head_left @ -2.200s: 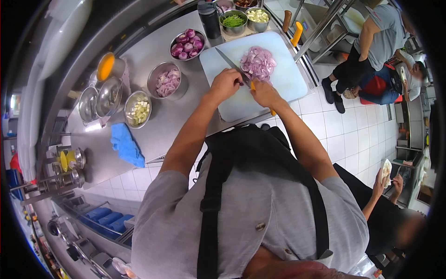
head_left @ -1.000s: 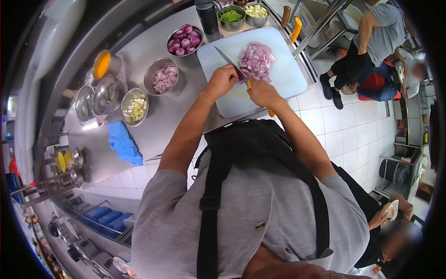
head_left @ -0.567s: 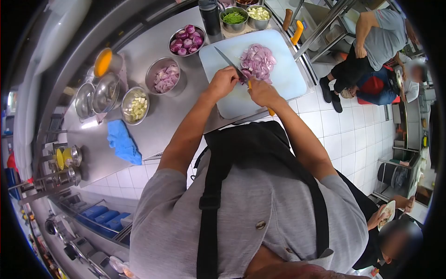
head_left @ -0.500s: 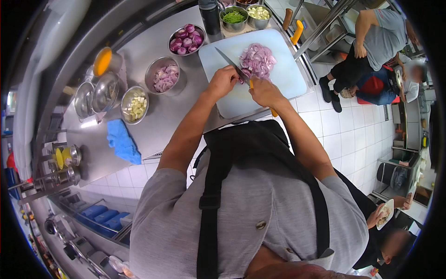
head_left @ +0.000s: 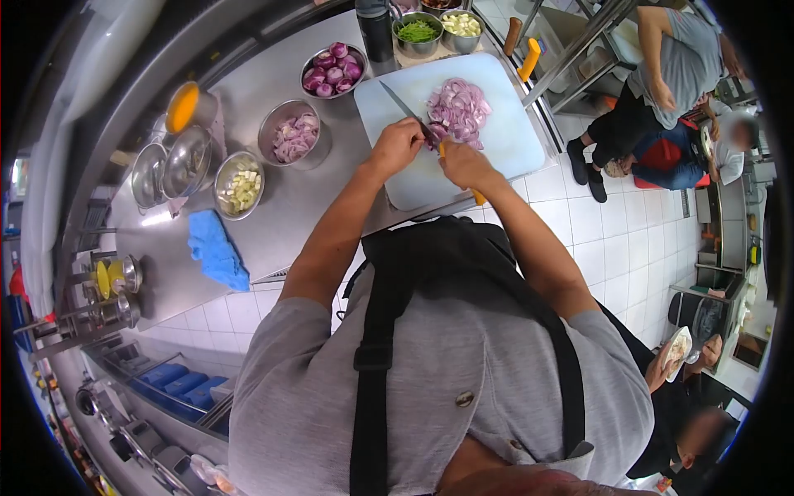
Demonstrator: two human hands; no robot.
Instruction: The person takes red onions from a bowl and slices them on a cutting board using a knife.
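Observation:
My right hand (head_left: 468, 164) is closed round the yellow handle of a kitchen knife (head_left: 402, 102), whose blade points to the far left across the white cutting board (head_left: 389, 186). Bent fingers of my left hand (head_left: 399, 144) press beside the blade on a piece of red onion (head_left: 431, 142), mostly hidden by the fingers and knife. Just beyond the blade lies a heap of sliced red onion (head_left: 461, 107) on the board.
Left of the board stand a bowl of peeled red onions (head_left: 332, 71), a pot of cut onion (head_left: 295, 138) and a bowl of pale chunks (head_left: 241, 187). A blue cloth (head_left: 217, 250) lies near the counter edge. Other people (head_left: 678, 70) are at the right.
The knife and my right hand have shifted slightly left. My left hand stays nearly in place. At the right, a person's hands and the dish they hold have moved.

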